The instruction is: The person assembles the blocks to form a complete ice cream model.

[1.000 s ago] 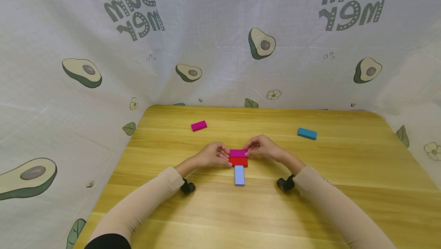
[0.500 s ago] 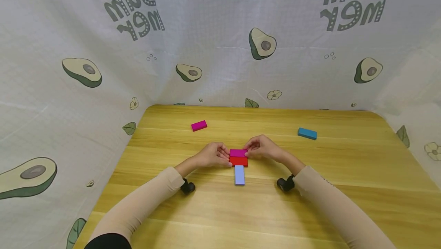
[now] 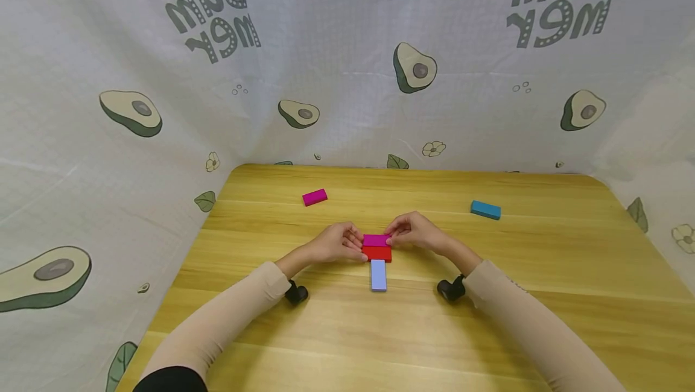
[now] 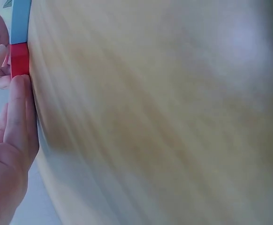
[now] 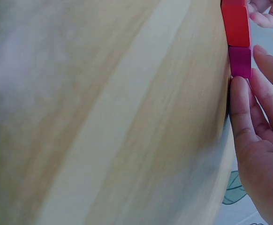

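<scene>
A magenta wooden block (image 3: 376, 240) lies lengthwise against a red block (image 3: 376, 254) in the head view. Nearer the person, a pale blue block (image 3: 378, 275) points away from the red one's front side like a stem. My left hand (image 3: 339, 243) touches the left ends of the red and magenta blocks with thumb and fingers; a digit meets the red end in the left wrist view. Opposite it, my right hand (image 3: 414, 230) rests its fingertips at the magenta block's right end. In the right wrist view one finger (image 5: 240, 93) presses that end, and another fingertip hovers beside its top.
On the wooden table (image 3: 271, 344), a second magenta block (image 3: 315, 197) lies farther back on the left. A blue block (image 3: 485, 210) lies back right. A white cloth (image 3: 347, 48) printed with avocados hangs behind and beside the table.
</scene>
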`<action>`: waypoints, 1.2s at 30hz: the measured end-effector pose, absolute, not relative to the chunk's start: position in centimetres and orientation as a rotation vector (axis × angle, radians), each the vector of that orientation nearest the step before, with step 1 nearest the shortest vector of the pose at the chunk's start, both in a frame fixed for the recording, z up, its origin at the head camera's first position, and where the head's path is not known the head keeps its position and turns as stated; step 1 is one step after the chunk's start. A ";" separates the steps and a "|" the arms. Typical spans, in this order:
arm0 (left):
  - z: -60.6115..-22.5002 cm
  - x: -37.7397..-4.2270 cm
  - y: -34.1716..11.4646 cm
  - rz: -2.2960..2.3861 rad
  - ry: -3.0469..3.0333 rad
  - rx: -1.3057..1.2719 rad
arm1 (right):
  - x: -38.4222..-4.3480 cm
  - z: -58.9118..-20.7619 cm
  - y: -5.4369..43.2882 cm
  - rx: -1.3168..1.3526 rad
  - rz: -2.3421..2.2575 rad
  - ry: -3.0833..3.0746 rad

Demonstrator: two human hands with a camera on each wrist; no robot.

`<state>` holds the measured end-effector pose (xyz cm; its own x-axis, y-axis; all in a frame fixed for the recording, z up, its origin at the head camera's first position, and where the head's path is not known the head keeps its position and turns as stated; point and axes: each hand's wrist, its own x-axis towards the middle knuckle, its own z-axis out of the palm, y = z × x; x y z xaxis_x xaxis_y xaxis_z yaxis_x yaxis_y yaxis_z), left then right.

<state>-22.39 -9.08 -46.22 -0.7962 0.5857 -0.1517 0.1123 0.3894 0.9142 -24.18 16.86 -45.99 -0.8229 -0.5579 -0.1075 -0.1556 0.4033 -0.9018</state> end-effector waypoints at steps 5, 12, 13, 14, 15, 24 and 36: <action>-46.1 -22.3 -9.1 1.379 2.227 0.645 | -24.1 -46.1 17.0 -0.619 -1.389 2.300; -46.5 -22.4 -9.1 1.361 2.272 0.695 | -24.2 -46.1 17.6 -0.598 -1.388 2.345; -46.6 -22.4 -9.1 1.360 2.273 0.702 | -24.2 -46.1 17.7 -0.592 -1.388 2.349; -46.6 -22.5 -9.1 1.358 2.276 0.709 | -24.2 -46.1 17.8 -0.585 -1.390 2.352; -46.7 -22.5 -9.1 1.354 2.280 0.715 | -24.3 -46.1 17.9 -0.581 -1.392 2.352; -46.8 -22.6 -9.2 1.299 2.324 0.798 | -24.2 -45.1 19.4 -0.501 -1.387 2.436; -46.6 -22.5 -9.1 1.306 2.337 0.773 | -24.3 -43.4 23.8 -0.312 -1.457 2.495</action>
